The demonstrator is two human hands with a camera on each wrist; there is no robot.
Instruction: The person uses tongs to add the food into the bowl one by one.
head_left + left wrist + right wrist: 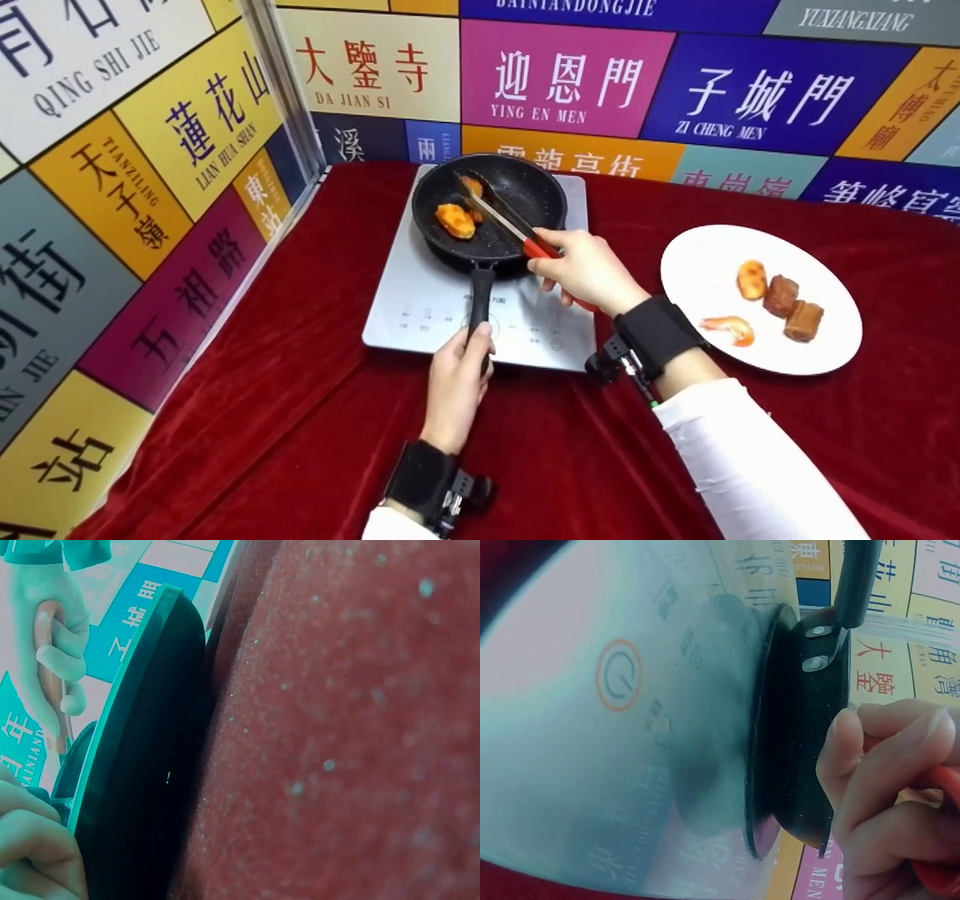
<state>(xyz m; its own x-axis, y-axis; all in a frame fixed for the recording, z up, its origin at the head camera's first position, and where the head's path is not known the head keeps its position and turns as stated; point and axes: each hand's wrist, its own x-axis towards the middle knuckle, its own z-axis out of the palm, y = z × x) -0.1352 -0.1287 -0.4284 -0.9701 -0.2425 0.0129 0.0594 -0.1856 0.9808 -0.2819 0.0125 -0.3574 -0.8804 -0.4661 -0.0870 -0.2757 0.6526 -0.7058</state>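
Note:
My left hand [459, 375] grips the black handle [481, 300] of a frying pan [525, 184]. The pan sits on a flat silver induction cooktop [405, 300]. Inside it lie golden, browned food pieces [456, 221], toward the left side. Red-handled metal tongs [504, 220] are held in my right hand [589, 266], their tips down among those pieces. In the right wrist view, curled fingers [889, 787] wrap the red handle [937, 874] beside the pan's dark side [802, 742]. The left wrist view catches my right hand [60, 660] round the tongs' handle as well.
A white oval plate [697, 262] stands to the right, bearing a shrimp [731, 330], one golden piece [751, 280] and two brown chunks [793, 306]. Dark red cloth [300, 405] covers the table. Printed wall panels [562, 75] rise behind and along the left.

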